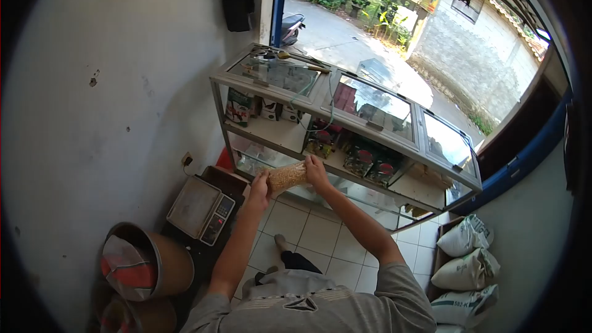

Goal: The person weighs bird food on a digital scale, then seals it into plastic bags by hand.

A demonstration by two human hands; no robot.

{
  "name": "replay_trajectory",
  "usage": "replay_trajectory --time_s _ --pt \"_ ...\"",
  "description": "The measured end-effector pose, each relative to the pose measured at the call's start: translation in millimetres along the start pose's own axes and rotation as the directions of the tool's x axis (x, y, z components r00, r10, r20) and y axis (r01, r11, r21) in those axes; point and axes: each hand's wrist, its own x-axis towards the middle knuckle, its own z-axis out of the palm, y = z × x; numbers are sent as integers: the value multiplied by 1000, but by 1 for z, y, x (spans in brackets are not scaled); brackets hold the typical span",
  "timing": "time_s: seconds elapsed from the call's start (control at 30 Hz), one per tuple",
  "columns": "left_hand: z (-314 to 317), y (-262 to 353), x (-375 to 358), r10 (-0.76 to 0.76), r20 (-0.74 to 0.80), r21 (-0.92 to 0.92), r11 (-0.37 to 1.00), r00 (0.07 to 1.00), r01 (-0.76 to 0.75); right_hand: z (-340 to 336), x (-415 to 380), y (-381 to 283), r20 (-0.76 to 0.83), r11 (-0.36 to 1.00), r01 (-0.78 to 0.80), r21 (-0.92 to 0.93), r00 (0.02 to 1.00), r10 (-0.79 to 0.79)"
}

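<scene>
A clear plastic bag of tan grain (288, 177) is stretched between my two hands, in front of the glass display case (320, 109). My left hand (260, 189) grips the bag's left end, and my right hand (316, 171) is closed around its right end. The bag lies nearly sideways, tilted up a little to the right. Inside the case, behind my hands, stand several packets (365, 163) on the shelves. The finer look of the grain is too small to tell.
To the left, a digital scale (200, 208) sits on a dark stand, with a brown bin (176, 269) nearer me. Several white sacks (467, 271) are stacked at the right. A thin green cord (333, 103) hangs over the case. Beyond it, a doorway opens onto a road (336, 31).
</scene>
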Motion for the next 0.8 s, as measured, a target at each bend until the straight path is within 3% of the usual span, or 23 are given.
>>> replay_trajectory --time_s 0.07,0.13,0.23,0.3,0.43,0.63,0.77,0.8 --pt "17 -18 -14 -113 74 61 992 991 109 -34 -17 14 -51 991 -134 -24 990 132" --pt "28 -38 -27 -276 133 192 949 952 249 -73 -35 21 -91 985 -171 2 981 171" --pt "54 -70 -41 -451 210 214 887 868 409 -116 -73 30 -178 975 -199 95 961 213" --pt "78 -88 -47 -499 257 243 862 828 445 -146 -98 32 -274 968 -154 200 939 206" --pt "117 -122 -65 -527 419 302 849 739 434 -205 -139 60 -416 982 -179 55 890 186" --pt "162 -198 -90 -703 392 457 709 593 537 -290 -198 92 -545 972 -217 94 805 233" --pt "194 -256 -115 -693 420 479 718 587 505 -349 -237 104 -593 945 -272 180 737 325" --pt "207 -262 -130 -667 394 515 730 632 450 -364 -246 109 -585 947 -269 178 744 321"
